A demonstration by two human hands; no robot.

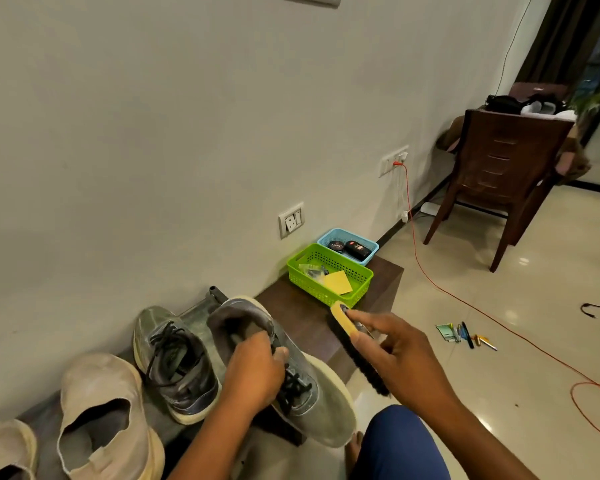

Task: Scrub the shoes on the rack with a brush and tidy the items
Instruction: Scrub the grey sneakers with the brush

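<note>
Left hand [253,372] grips grey sneaker [291,368] at the tongue, lower centre, tilted off the rack [326,327] to expose its side. Right hand [406,355] clamps the brush [355,351], bristles toward shoe, apparently ready to scrub.

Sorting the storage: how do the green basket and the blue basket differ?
The green basket is larger and nearer; the blue basket sits behind it. The green holds a yellow sheet and clear wrapping, the blue two dark tins. Both are perforated plastic, beside the wall.
</note>
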